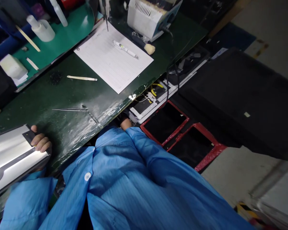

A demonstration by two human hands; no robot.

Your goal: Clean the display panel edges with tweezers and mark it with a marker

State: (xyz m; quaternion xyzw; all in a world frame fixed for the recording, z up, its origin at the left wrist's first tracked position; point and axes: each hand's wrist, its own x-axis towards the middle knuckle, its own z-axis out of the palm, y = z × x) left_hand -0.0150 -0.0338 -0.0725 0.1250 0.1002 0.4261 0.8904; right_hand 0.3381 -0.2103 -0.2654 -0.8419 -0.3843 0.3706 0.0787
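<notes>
At the left edge of the view, my left hand [41, 142] has its fingers curled over the end of a flat, shiny silver panel [8, 153] with dark borders and a dark strip. The panel is tilted over the bench and runs out of the picture. My right hand [125, 124] reaches below the bench edge beside an open drawer [140, 119]; only a bit near the wrist shows, its fingers hidden. Metal tweezers [70, 109] lie on the dark green bench [62, 95] beyond my left hand. Farther back is a thin pale stick [82, 78].
A printed sheet [105, 59] with a pen [126, 49] on it lies near a brush [149, 48] and a white-grey box device [148, 17]. Bottles [44, 31] stand on a green raised shelf. Red-edged trays [165, 123] and a large black case [242, 95] are at the right.
</notes>
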